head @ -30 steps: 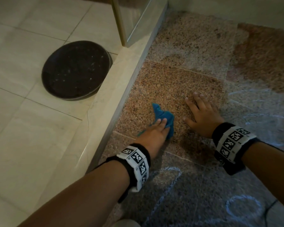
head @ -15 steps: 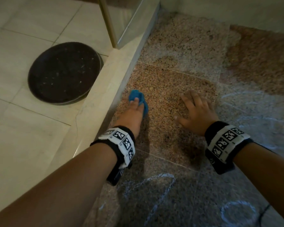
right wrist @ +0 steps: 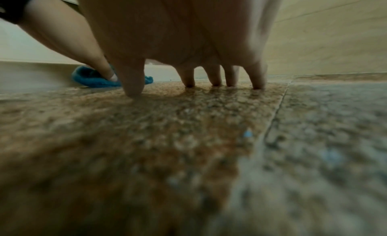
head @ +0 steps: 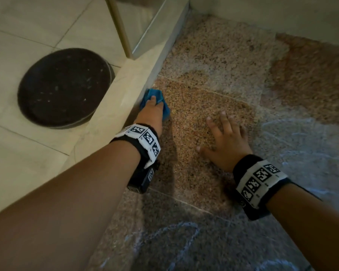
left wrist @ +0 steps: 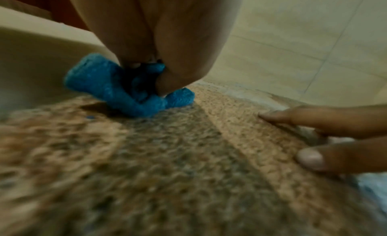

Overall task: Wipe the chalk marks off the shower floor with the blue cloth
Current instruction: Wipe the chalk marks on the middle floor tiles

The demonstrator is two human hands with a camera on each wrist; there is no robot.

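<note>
1. left hand (head: 152,114) presses a bunched blue terry cloth (head: 157,98) onto the speckled brown granite shower floor (head: 194,118), right at the foot of the cream marble curb (head: 114,112). the cloth touches the curb face.
2. left wrist view: the thumb is tucked into the folds of the cloth (left wrist: 117,90) and the hand (left wrist: 159,41) bears down on it, so it is gripping the cloth, not just resting on it. the other fingers are hidden behind the palm.
3. right hand (head: 226,141) is flat on the floor, fingers spread and straight, holding nothing. it sits beside the left hand, apart from the cloth.
4. right wrist view: four fingertips (right wrist: 258,84) and the thumb touch the granite (right wrist: 188,115). the cloth (right wrist: 94,79) shows behind the thumb, under the left hand (right wrist: 73,49).
5. the tile under both hands looks a warmer, cleaner brown. the tiles to the right and nearer the camera have a pale grey film.
6. white chalk marks (head: 184,237): looping lines on the near tile, more faint strokes (head: 294,124) on the right tile, a curved bit at the bottom edge.
7. outside the curb: a round dark brown disc (head: 64,88) lies on the beige tiled bathroom floor (head: 27,26), just beside the curb.
8. a brass-coloured frame post (head: 120,28) and a glass shower panel (head: 145,22) stand on the far end of the curb.
9. both wrists wear black bands with white marker tags (head: 259,182).
</note>
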